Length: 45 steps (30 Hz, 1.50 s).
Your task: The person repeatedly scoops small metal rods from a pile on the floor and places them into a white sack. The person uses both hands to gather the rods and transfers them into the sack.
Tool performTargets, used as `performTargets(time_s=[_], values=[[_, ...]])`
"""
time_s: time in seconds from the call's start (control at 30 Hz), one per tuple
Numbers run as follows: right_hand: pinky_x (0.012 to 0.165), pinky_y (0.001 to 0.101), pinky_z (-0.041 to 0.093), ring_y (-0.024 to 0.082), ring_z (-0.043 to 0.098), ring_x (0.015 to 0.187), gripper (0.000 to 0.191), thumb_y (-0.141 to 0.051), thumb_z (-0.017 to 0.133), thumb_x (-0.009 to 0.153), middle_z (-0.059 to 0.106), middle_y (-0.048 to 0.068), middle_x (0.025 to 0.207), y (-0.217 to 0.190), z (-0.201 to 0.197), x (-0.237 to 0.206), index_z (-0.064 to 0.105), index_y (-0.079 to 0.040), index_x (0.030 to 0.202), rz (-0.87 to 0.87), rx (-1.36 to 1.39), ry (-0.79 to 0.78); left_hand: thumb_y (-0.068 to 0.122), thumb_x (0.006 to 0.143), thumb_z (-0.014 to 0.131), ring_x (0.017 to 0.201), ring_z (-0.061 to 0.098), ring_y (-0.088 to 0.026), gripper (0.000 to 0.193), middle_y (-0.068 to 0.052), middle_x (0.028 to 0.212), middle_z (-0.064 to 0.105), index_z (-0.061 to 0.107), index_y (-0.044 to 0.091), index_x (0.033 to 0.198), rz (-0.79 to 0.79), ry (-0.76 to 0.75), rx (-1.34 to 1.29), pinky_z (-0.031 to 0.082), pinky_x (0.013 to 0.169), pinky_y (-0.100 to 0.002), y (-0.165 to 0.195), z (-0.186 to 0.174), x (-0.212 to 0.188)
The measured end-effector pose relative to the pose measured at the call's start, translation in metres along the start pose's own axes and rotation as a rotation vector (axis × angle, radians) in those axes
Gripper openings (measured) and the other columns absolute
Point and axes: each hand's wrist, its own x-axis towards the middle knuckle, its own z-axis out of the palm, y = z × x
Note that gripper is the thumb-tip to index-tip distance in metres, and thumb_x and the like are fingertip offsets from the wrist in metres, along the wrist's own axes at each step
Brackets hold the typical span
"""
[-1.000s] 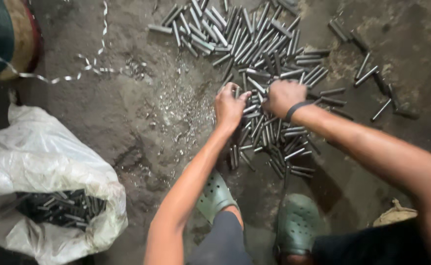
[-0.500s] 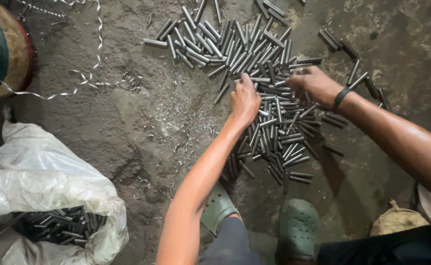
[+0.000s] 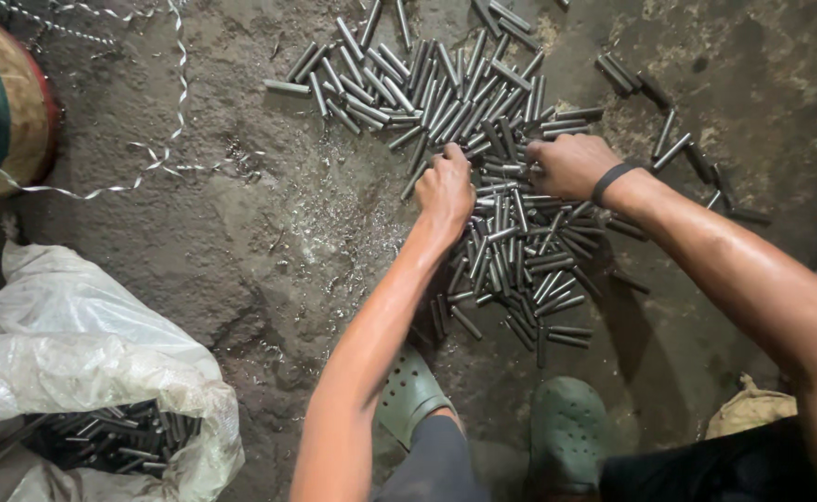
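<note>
Hands (image 3: 446,191) amid floor-strewn metal rods (image 3: 511,242)

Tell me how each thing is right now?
Left hand: closed on rods in the pile.
Right hand: closed on rods too.
Metal rods: heaped loose on the floor.
White sack: open, rods inside.
Green clogs: on the feet.

Both arms reach forward and down; left hand (image 3: 446,191) and right hand (image 3: 571,165) hang knuckles-up, fingers curled under, close together
</note>
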Motion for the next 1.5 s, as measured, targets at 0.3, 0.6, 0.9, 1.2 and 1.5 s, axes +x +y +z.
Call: performTargets(time_s=[0.3, 0.6, 0.9, 1.2, 1.5], values=[[0.085, 0.0518, 0.057, 0.041, 0.072, 0.098, 0.048, -0.052, 0.075, 0.078, 0.076, 0.019, 0.1, -0.003, 0.004, 0.012, 0.077, -0.017, 0.111, 0.07, -0.021, -0.234, 0.024, 0.073, 0.088, 0.08, 0.071, -0.033, 0.038, -0.02, 0.089, 0.075, 0.071, -0.003, 0.094, -0.243, -0.244, -0.388, 0.057, 0.071, -0.048, -0.046, -0.026, -0.009], [0.085, 0.0466, 0.057, 0.034, 0.076, 0.084, 0.045, -0.038, 0.07, 0.093, 0.077, 0.021, 0.093, 0.007, 0.016, 0.02, 0.07, -0.008, 0.126, 0.284, 0.525, 0.16, 0.014, 0.087, 0.069, 0.062, 0.06, -0.012, 0.031, -0.009, 0.094, 0.065, 0.059, 0.003, 0.114, -0.482, -0.475, -2.097, 0.054, 0.054, -0.023, -0.073, -0.026, -0.066], [0.067, 0.0533, 0.055, 0.043, 0.071, 0.078, 0.05, -0.049, 0.075, 0.093, 0.072, 0.024, 0.084, -0.028, 0.032, 0.051, 0.066, 0.0, 0.1, 0.247, 0.157, 0.255, 0.013, 0.09, 0.068, 0.079, 0.064, -0.016, 0.015, 0.0, 0.077, 0.058, 0.055, 0.014, 0.096, -0.532, -0.283, -2.338, 0.062, 0.073, -0.039, -0.039, -0.027, -0.074], [0.074, 0.0541, 0.055, 0.045, 0.071, 0.087, 0.049, -0.049, 0.08, 0.083, 0.072, 0.026, 0.091, -0.018, 0.022, 0.047, 0.074, -0.002, 0.098, 0.401, 0.169, 0.207, 0.001, 0.075, 0.08, 0.073, 0.069, -0.024, 0.028, -0.009, 0.094, 0.07, 0.063, 0.006, 0.097, 0.055, 0.206, -0.624, 0.059, 0.065, -0.04, 0.003, -0.043, -0.03], [0.081, 0.0547, 0.054, 0.045, 0.071, 0.092, 0.047, -0.049, 0.078, 0.082, 0.073, 0.026, 0.094, -0.005, 0.026, 0.029, 0.076, -0.005, 0.099, 0.371, 0.236, 0.145, 0.005, 0.074, 0.078, 0.085, 0.072, -0.034, 0.037, -0.015, 0.097, 0.071, 0.059, 0.004, 0.105, 0.288, -0.078, 0.024, 0.058, 0.067, -0.047, 0.018, -0.048, -0.008]])
